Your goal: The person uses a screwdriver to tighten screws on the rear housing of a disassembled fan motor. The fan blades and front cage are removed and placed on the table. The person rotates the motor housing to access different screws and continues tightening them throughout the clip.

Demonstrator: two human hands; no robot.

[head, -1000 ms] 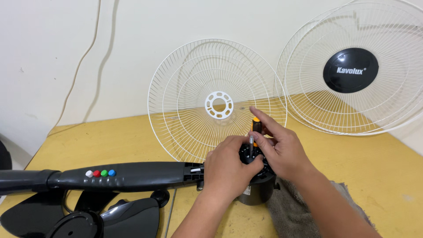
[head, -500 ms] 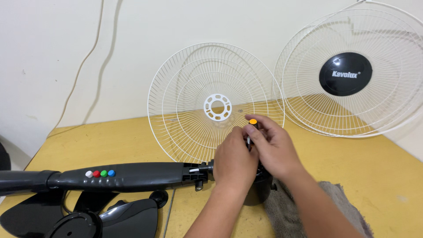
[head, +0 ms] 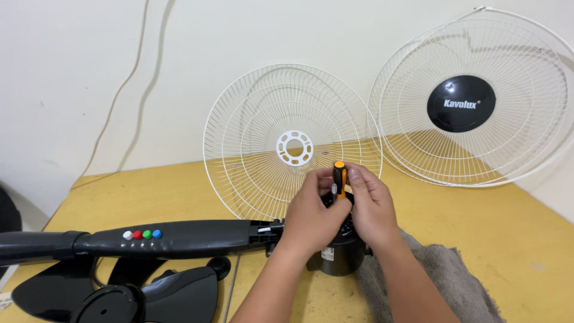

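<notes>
My left hand and my right hand are cupped together over a black fan motor housing standing on the yellow table. Between the fingers of both hands stands a screwdriver with an orange and black handle, upright, its tip hidden inside the hands. Joined to the motor's left side is a long black fan stand arm with four coloured buttons, lying flat and reaching to the left edge.
A white rear fan guard leans on the wall behind my hands. A white front guard with a black centre badge leans at the right. A grey cloth lies at lower right, a black fan base at lower left.
My hands have closed in tighter around the screwdriver and lifted slightly above the motor. The view has tilted a little; the stand arm and the guards have not moved.
</notes>
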